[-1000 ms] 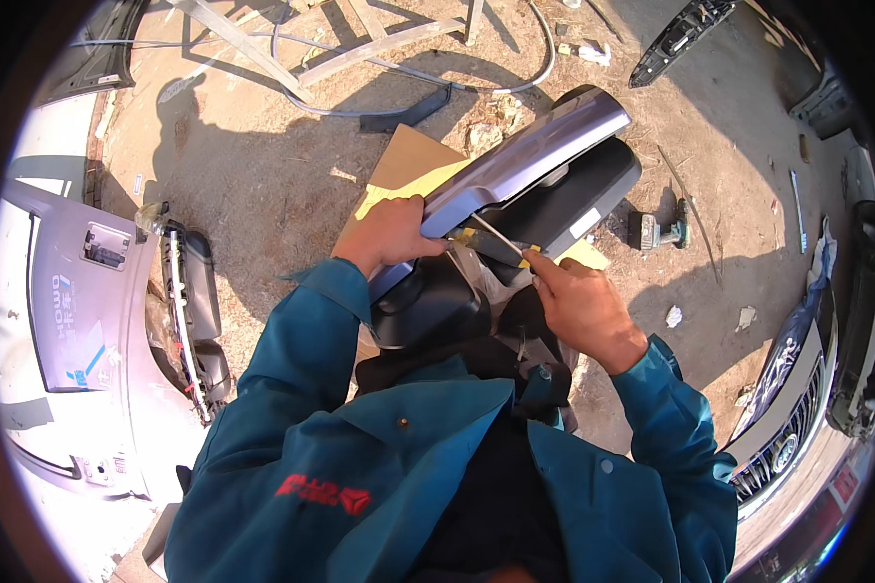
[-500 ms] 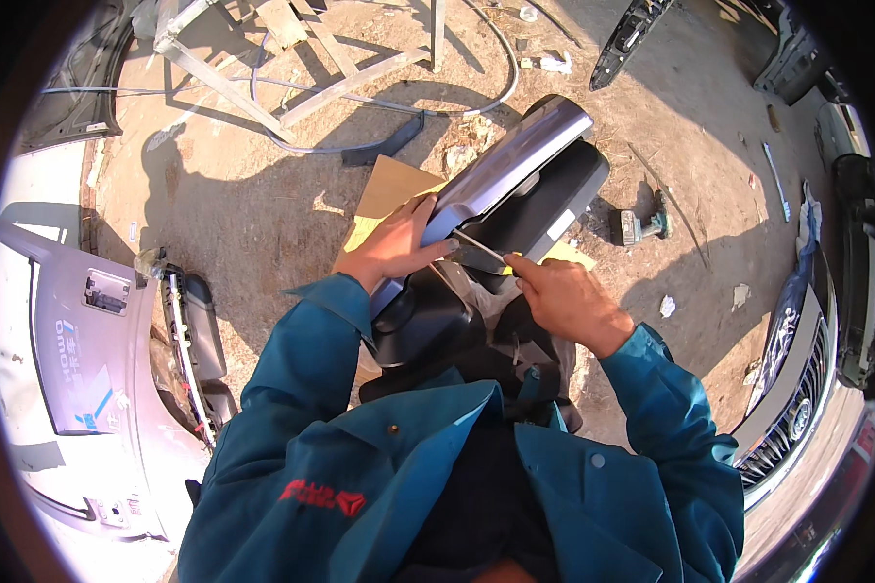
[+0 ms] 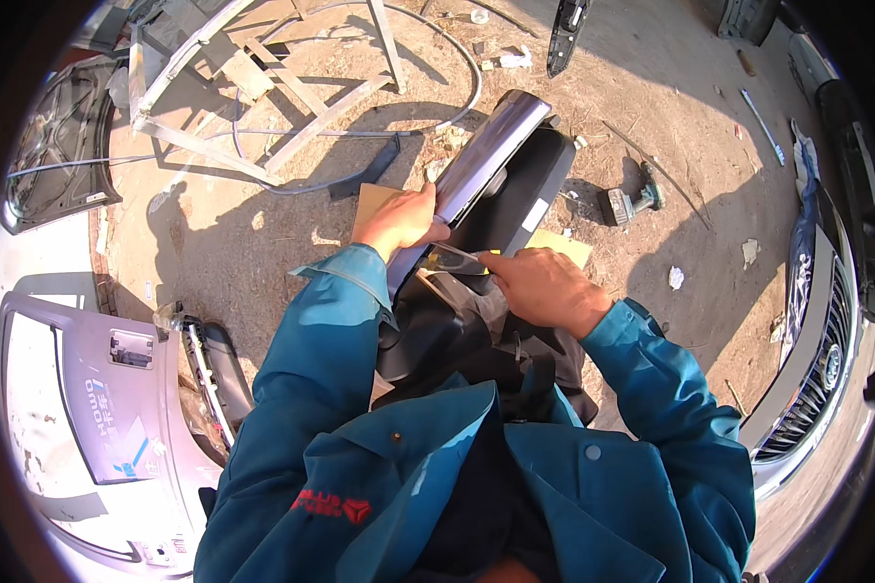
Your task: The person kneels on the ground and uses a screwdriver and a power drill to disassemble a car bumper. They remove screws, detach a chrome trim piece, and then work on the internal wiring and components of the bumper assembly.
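Observation:
A long, glossy silver-lilac shell [image 3: 491,146] lies against a black molded part [image 3: 520,185], with a dark gap between them. My left hand [image 3: 403,219] is closed over the shell's near end, its thumb pointing toward the gap. In my right fist [image 3: 549,287] is a thin metal rod tool [image 3: 457,252], perhaps a screwdriver; its handle is hidden by my fingers. The rod points left, its tip at the gap beside my left thumb. Nearer to me is a rounded black housing [image 3: 428,325], with clear plastic film [image 3: 486,301] beside it.
A cardboard sheet [image 3: 371,201] lies under the parts. Right of them, a cordless drill [image 3: 632,201] rests on the dirt ground. A metal frame [image 3: 311,126] and a hose [image 3: 474,83] lie beyond. A lilac door panel [image 3: 98,389] stands left, a car grille [image 3: 816,379] right.
My left hand has gone from lying flatter to curling over the shell. The rod is still at the gap, and my right hand stays closed on it. The view has shifted slightly.

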### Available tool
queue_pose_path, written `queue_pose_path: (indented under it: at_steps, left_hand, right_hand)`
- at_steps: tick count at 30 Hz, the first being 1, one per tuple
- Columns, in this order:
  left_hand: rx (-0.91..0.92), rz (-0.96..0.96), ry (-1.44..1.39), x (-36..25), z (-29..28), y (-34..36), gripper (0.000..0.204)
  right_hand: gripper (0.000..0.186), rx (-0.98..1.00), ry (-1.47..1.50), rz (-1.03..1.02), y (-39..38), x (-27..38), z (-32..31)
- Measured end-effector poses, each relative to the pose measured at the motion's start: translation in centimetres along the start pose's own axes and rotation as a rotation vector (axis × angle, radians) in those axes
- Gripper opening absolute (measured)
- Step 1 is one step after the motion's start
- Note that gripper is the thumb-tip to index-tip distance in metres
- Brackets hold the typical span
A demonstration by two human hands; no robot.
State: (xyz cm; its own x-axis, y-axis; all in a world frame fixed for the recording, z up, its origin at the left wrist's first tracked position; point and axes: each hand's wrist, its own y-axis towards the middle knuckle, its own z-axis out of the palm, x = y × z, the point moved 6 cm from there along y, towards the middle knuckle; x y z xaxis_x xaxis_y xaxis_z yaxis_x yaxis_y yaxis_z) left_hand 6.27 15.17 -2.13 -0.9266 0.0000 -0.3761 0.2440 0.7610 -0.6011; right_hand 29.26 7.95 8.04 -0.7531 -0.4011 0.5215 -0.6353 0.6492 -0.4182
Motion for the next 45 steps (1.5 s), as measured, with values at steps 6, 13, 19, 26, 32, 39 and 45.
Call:
queue_pose_path:
  at_steps: [6, 13, 19, 26, 32, 39, 45]
  left_hand:
    - [-0.007, -0.026, 0.102, -3.8, -0.2, -0.1, 0.107]
    - [0.014, -0.047, 0.171, -3.4, 0.2, 1.4, 0.112]
    - [-0.002, -0.091, 0.205, -3.8, 0.3, 1.1, 0.113]
    - [0.011, -0.104, 0.196, -4.5, -0.8, 0.5, 0.109]
    - [-0.004, -0.113, 0.208, -5.3, -0.8, 0.2, 0.108]
    - [-0.037, -0.095, 0.149, -4.1, -0.4, 0.8, 0.111]
    - [-0.045, -0.092, 0.146, -4.5, -0.5, 0.7, 0.111]
  right_hand:
    - [0.045, -0.075, 0.029, -0.035, -0.4, -0.9, 1.0]
    - [0.052, -0.146, -0.043, -0.057, -1.4, -1.3, 2.7]
    - [0.056, -0.187, -0.035, -0.035, -3.8, -2.2, 3.4]
    - [0.038, -0.458, 0.187, 0.099, -8.8, -8.2, -0.9]
    - [0.036, -0.52, 0.133, 0.185, -5.2, -10.3, -0.7]
    - [0.038, -0.539, 0.124, 0.189, -2.3, -13.0, 0.2]
    - [0.043, -0.511, -0.069, 0.216, -0.6, -12.8, 1.8]
